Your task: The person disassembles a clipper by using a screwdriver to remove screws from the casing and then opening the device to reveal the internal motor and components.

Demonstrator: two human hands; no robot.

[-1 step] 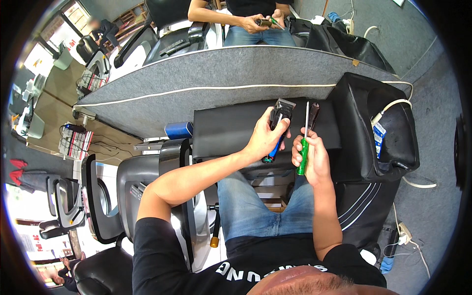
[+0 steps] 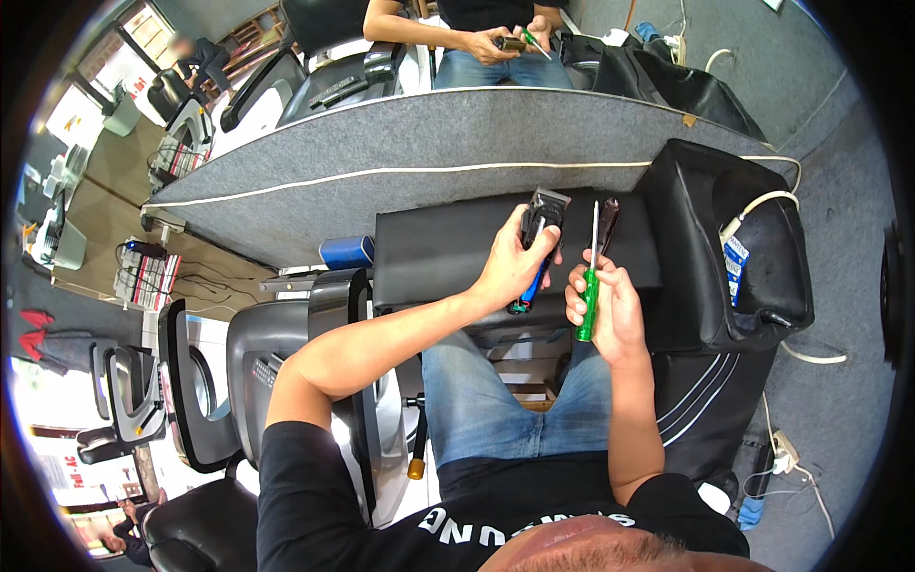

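Observation:
My left hand [image 2: 516, 254] is wrapped round a black hair clipper [image 2: 541, 221], its metal blade pointing away from me. Blue shows on the clipper's lower body, with small green and red parts at its near end. Between the fingers of my right hand [image 2: 615, 310] is the green handle of a screwdriver [image 2: 586, 303], the shaft standing up and away from me. Tool and clipper are apart. Just beyond the right hand, a second tool with a dark brown handle [image 2: 609, 221] lies on the black padded bench [image 2: 434, 253]; its other end is hidden.
A black padded basin seat [image 2: 681, 248] stands at the right, with a white cable and a blue-and-white box [image 2: 733, 272] in it. A blue cylinder [image 2: 347, 252] sits left of the bench. Black barber chairs [image 2: 272, 334] fill the left. A mirror [image 2: 381, 71] spans the far side.
The clipper in my left hand has shifted very slightly to the left and away from me. My right hand and the screwdriver stay nearly where they were.

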